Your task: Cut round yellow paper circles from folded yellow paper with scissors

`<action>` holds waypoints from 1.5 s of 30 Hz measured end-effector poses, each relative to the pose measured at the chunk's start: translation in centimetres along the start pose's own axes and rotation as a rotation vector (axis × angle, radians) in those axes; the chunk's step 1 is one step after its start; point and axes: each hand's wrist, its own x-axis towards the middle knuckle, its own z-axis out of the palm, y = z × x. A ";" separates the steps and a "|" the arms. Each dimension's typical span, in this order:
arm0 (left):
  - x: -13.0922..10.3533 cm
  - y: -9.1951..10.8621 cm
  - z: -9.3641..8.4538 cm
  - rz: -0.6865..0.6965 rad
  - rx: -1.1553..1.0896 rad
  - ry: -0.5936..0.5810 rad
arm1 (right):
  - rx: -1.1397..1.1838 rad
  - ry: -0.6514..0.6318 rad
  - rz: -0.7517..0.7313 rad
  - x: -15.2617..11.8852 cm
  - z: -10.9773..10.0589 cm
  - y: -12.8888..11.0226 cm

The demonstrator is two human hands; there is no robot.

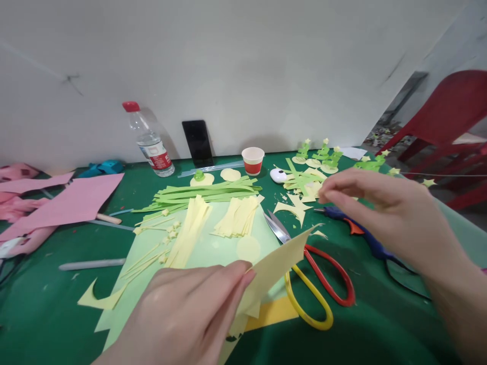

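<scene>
My left hand pinches a pale yellow sheet of paper between thumb and fingers, its far corner tilted up. Raised over the right side of the table, my right hand has its thumb and fingertips drawn together; whatever may be between them is hidden. Scissors with one red and one yellow handle lie behind the held paper, blades partly apart. Pale yellow paper strips, short yellow pieces and a round paper disc rest on a light green sheet.
Along the wall stand a water bottle, a leaning phone and a paper cup. Green strips lie mid-table. Star-topped green ornaments and a blue glue gun are at right, pink paper at left.
</scene>
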 end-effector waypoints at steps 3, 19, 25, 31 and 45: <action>0.4 -0.2 -0.1 -0.013 -0.027 -0.058 | 0.173 -0.227 -0.085 -0.6 0.0 -1.8; 1.5 -1.1 1.0 -0.079 -0.176 -0.001 | 0.052 -0.199 -0.296 -2.3 2.0 -4.6; 2.7 -5.4 0.1 -0.349 -0.070 -0.012 | -0.029 -0.088 -0.271 -1.1 -0.5 -2.4; 3.2 -8.3 0.3 -0.504 -0.186 -0.154 | 0.155 -0.167 -0.287 0.1 -1.5 -0.2; 1.8 -2.9 3.3 -0.449 -1.143 -0.647 | 0.458 -0.078 0.210 -0.9 2.6 -4.2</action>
